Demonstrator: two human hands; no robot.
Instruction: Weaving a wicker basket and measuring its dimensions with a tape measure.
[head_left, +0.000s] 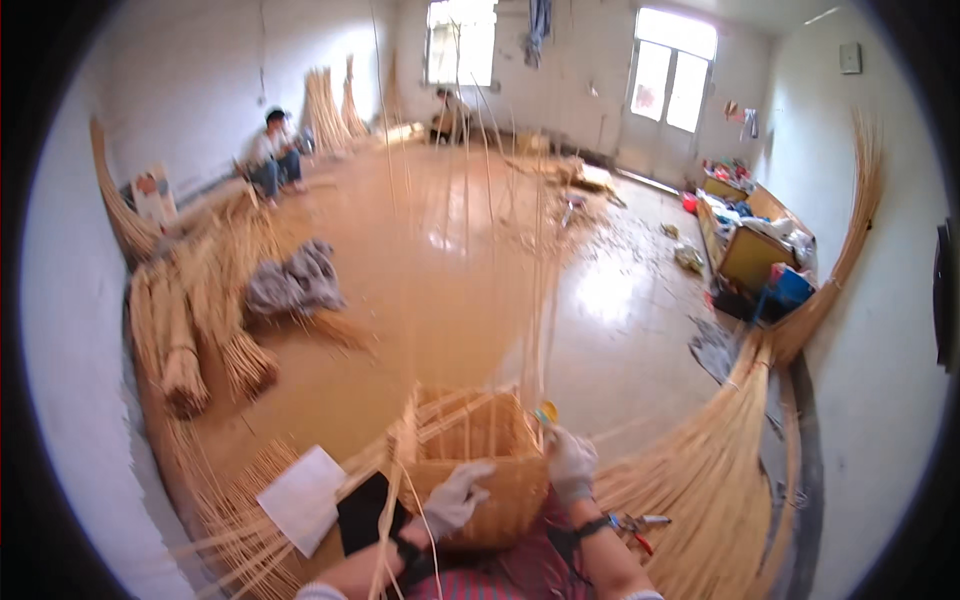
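Observation:
A woven tan basket (470,425) sits in my lap at lower centre, with long thin upright strands rising from its rim and flat strips crossing its left side. My gloved left hand (458,495) lies against the basket's front, fingers apart and partly bent. My gloved right hand (570,460) is closed at the right rim around a small yellow tool (546,413), whose shape is blurred. Red-handled pliers (636,532) lie just right of my right forearm. A white sheet (298,495) and a black flat piece (365,510) lie left of the basket.
Reed bundles line the left (180,360) and right (700,460). A grey cloth (295,280) lies on the left bundles. Two people (275,160) (450,115) sit toward the back. Cluttered boxes (750,260) stand along the right wall; scraps litter the floor (430,300).

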